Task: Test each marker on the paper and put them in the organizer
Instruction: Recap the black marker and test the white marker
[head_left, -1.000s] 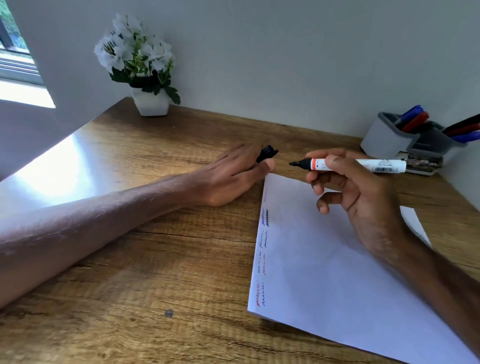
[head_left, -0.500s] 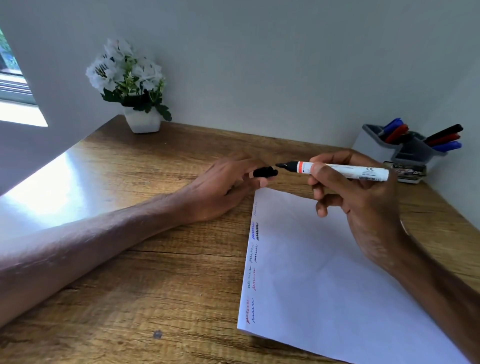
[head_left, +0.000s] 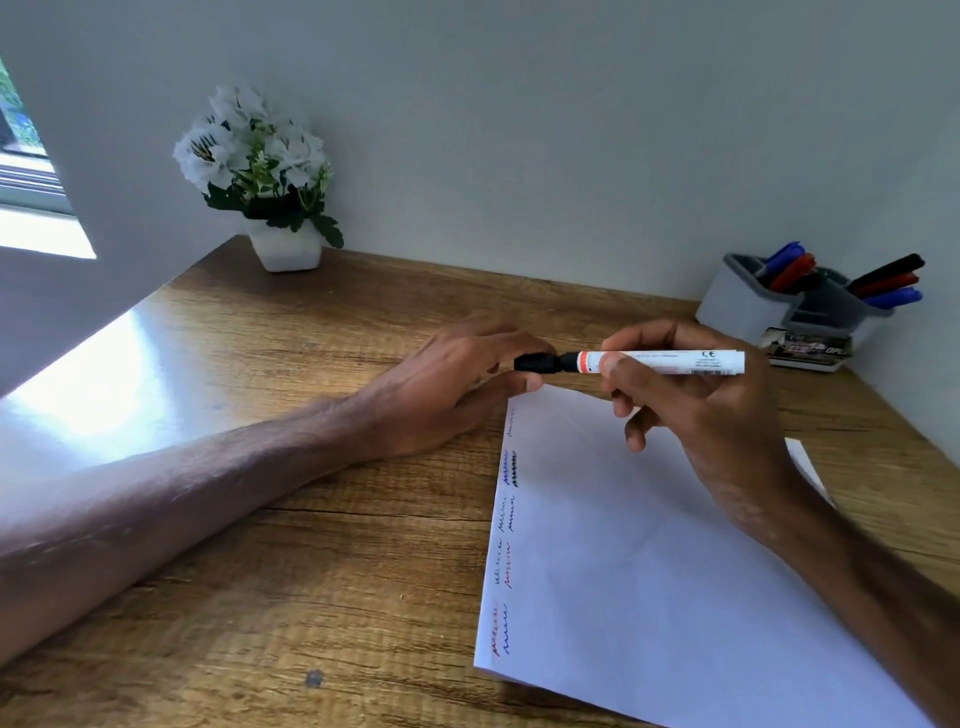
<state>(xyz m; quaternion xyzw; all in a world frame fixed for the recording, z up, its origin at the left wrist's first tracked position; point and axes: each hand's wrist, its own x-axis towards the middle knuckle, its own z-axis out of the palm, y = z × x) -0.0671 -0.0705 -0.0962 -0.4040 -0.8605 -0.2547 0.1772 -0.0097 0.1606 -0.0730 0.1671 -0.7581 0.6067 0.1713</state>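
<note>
A white marker with an orange band lies level above the top of the paper, gripped in my right hand. My left hand pinches the black cap, which now sits over the marker's tip. Several wavy test lines in red, blue and black run down the paper's left edge. The grey organizer stands at the back right with several red, blue and black markers in it.
A white pot of white flowers stands at the back left of the wooden desk. A small flat box lies in front of the organizer. Walls close the desk at the back and right.
My left hand brought the black cap rightward to the marker's tip; the gap between cap and tip has closed. The right hand kept the marker level.
</note>
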